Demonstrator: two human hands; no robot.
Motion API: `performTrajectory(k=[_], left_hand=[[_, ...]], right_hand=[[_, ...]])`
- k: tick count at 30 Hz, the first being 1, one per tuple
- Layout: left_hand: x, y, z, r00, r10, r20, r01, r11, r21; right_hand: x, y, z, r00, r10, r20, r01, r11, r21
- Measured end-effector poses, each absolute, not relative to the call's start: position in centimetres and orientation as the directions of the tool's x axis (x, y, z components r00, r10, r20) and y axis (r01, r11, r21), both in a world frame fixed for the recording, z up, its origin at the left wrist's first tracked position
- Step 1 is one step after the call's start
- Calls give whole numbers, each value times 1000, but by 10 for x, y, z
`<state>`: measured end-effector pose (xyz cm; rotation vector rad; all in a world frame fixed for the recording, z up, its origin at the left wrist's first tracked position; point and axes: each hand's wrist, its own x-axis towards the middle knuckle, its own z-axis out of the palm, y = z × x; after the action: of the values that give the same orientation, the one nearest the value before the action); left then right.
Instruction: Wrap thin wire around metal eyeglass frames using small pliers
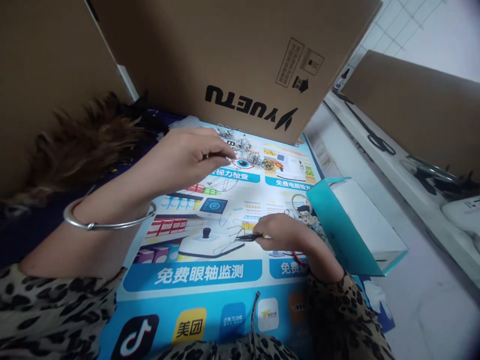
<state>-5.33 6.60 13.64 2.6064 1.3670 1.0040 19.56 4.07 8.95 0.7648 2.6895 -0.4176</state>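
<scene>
My left hand (198, 155) is raised over the far part of a printed blue-and-white sheet, thumb and forefinger pinched together. What lies between those fingertips is too fine to make out. Just beyond them are several silvery, wiry clusters (243, 145) and a gold-toned one (268, 164). Closed around a small pair of dark, pointed pliers (245, 238), my right hand (281, 231) rests low over the sheet, jaws pointing left. A red curved piece (298, 258) shows under that hand. Thin loose wires (228, 242) lie near the jaws.
A large cardboard box (168, 65) stands behind the sheet. Brown feathers (86, 135) are at the left. An open teal box (341, 225) with a white inside sits at the right, beside a ledge holding black-handled scissors (378, 143). A clear ring (301, 205) lies near the teal box.
</scene>
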Motion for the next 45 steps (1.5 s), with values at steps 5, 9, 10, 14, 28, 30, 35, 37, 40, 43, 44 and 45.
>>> performTrajectory(k=[5,9,10,14,28,30,35,37,40,43,44,45], left_hand=[[-58,68,135,400,723,563,703,-637,317],[-61,64,137,350,743,571,729,-599,333],[-62,63,137,341,742,578,732,-595,333],[-66,60,140,320,745,585,723,-592,358],[-69,58,143,293,727,621,668,-620,411],[-69,58,143,291,737,610,660,-616,429],[-66,57,144,305,765,567,697,-586,414],[-64,58,143,320,767,556,694,-589,413],[-62,61,140,349,757,553,678,-611,409],[-63,62,140,368,735,569,683,-629,372],[-64,62,141,372,727,577,685,-635,358],[-65,63,141,379,721,580,686,-640,348]], right_hand=[[201,43,91,-791,446,-419,554,813,-180],[194,39,83,-780,423,-461,547,818,-176],[192,38,81,-777,419,-469,544,822,-166],[186,35,74,-776,427,-465,533,838,-119],[179,21,89,-816,307,-489,431,888,-161],[183,23,91,-805,331,-493,454,878,-151],[194,29,95,-775,454,-439,550,827,-115],[196,31,95,-759,490,-429,577,812,-92],[195,32,91,-736,502,-454,585,809,-54],[190,31,87,-723,481,-497,568,822,-31],[189,31,87,-724,469,-506,558,829,-32],[188,31,87,-728,456,-511,548,836,-35]])
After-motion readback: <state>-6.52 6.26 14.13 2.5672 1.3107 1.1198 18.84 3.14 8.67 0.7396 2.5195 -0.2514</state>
